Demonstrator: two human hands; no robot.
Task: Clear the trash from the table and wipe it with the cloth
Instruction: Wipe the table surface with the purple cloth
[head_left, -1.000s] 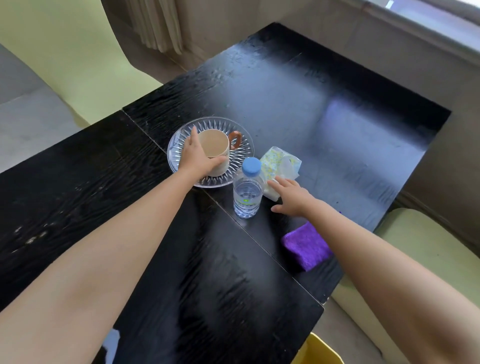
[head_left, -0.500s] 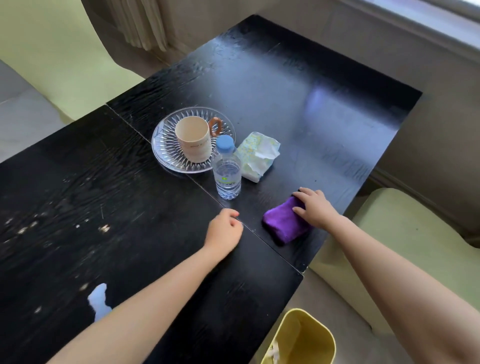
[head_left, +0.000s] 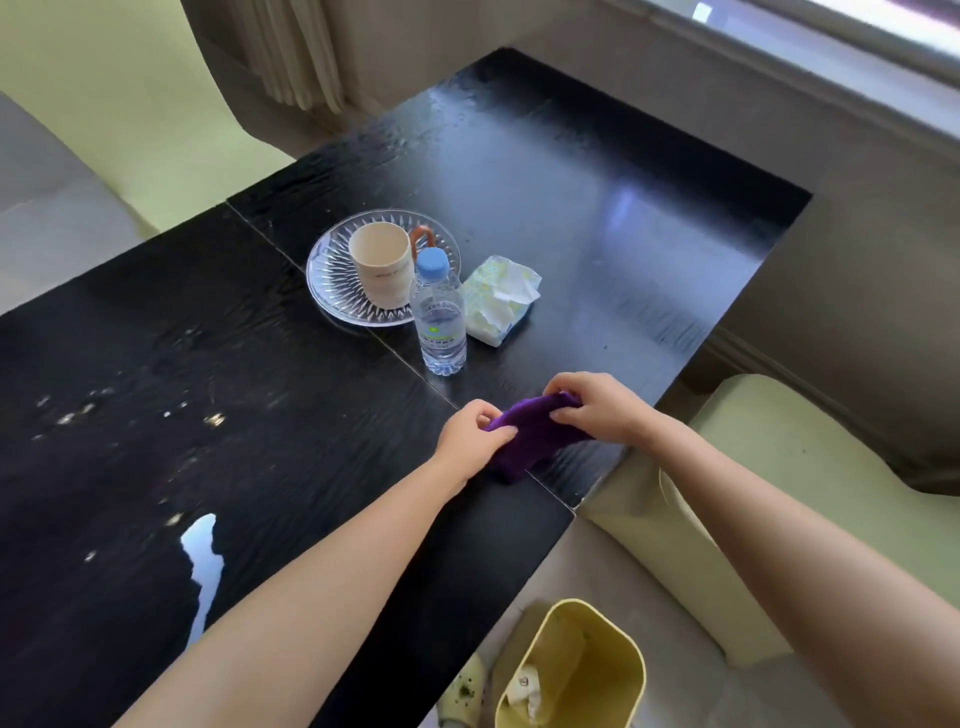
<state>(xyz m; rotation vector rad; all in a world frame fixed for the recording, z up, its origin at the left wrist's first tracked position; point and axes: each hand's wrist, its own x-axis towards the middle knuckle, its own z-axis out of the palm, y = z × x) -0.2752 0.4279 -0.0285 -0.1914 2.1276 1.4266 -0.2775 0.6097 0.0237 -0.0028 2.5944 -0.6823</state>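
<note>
left hand (head_left: 467, 437) now grips edge-side cloth (head_left: 525, 441)

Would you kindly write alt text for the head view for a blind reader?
A left hand and a right hand grip a purple cloth at the edge of a black table. Behind it stand a water bottle, a tissue pack and a cup on a glass plate; a yellow bin sits on the floor.
</note>
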